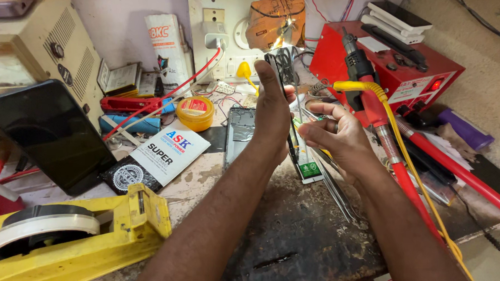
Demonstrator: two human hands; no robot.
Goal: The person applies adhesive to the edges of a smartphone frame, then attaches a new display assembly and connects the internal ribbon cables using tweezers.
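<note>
Cluttered workbench (pixel 298 238), left hand (pixel 271 109) gripping upright phone (pixel 284 89), right hand (pixel 338 134) beside

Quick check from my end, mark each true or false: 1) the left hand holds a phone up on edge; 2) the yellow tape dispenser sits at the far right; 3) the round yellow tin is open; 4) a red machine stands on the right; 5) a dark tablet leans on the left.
1) The left hand holds a phone up on edge, with the right hand beside it: true.
2) False: the yellow tape dispenser sits at the near left.
3) False: the round yellow tin has its lid on.
4) A red machine stands on the right: true.
5) A dark tablet leans on the left: true.
</note>
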